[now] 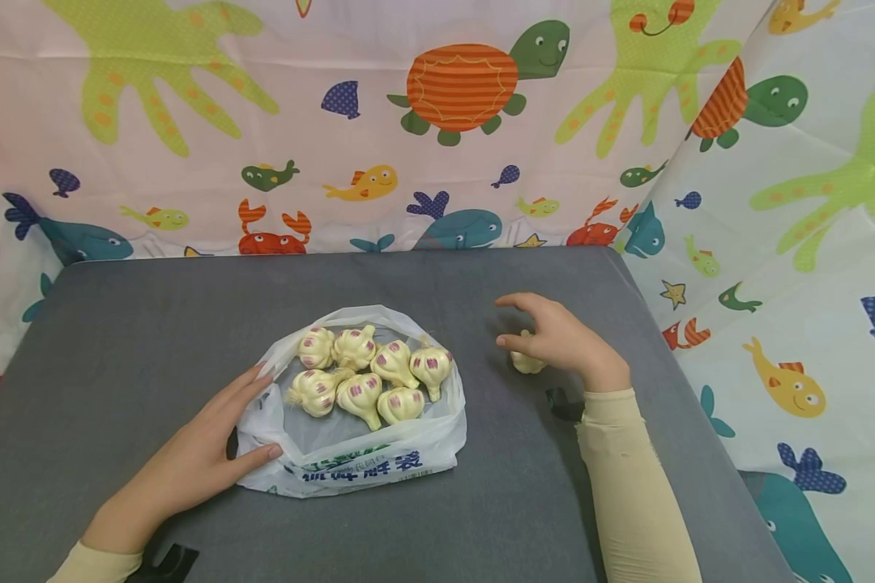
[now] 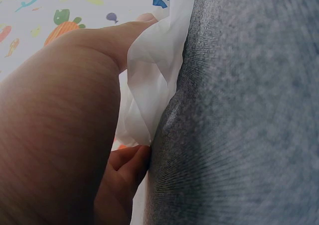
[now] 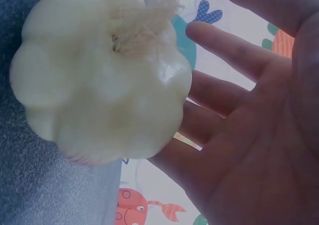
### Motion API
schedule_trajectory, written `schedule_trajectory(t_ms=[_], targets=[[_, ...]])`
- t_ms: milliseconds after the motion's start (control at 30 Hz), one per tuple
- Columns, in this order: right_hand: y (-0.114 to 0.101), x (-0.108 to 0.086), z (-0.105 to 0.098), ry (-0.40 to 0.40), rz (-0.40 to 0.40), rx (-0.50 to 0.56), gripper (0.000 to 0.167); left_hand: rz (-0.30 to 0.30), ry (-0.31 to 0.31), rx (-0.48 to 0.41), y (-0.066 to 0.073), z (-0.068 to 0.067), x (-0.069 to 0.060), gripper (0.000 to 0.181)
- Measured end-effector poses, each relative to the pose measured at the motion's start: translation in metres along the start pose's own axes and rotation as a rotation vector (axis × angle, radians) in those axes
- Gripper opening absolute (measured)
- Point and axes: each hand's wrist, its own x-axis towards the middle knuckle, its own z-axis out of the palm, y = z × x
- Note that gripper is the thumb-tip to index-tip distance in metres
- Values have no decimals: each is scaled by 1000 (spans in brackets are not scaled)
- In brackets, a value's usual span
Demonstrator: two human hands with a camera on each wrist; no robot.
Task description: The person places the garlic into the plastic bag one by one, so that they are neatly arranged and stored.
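Note:
A white plastic bag (image 1: pixel 423 441) with dark printed lettering lies on the grey table, its mouth spread wide. Several garlic bulbs (image 1: pixel 360 397) with purple-tinged skins sit inside it. My left hand (image 1: pixel 197 449) rests against the bag's left side, fingers along the edge and thumb on the front rim. In the left wrist view, thumb and fingers touch the bag's plastic (image 2: pixel 149 85) with a wide gap between them. To the bag's right, my right hand (image 1: pixel 561 336) hovers with fingers spread over a single garlic bulb (image 1: pixel 527 361), partly hidden beneath it. That bulb (image 3: pixel 99 80) looms large beside the palm.
The grey tabletop (image 1: pixel 189 308) extends around the bag. A curtain (image 1: pixel 467 178) with sea-animal prints stands behind the table and along its right side. Dark straps (image 1: pixel 565 404) show at both wrists.

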Motion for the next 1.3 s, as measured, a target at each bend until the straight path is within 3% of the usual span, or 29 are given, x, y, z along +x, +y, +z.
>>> schedule_trajectory(t_ms=[1300], targets=[[18,-10,-10,-103,70,89,68,-6,-11,0,0,-2,0,102]])
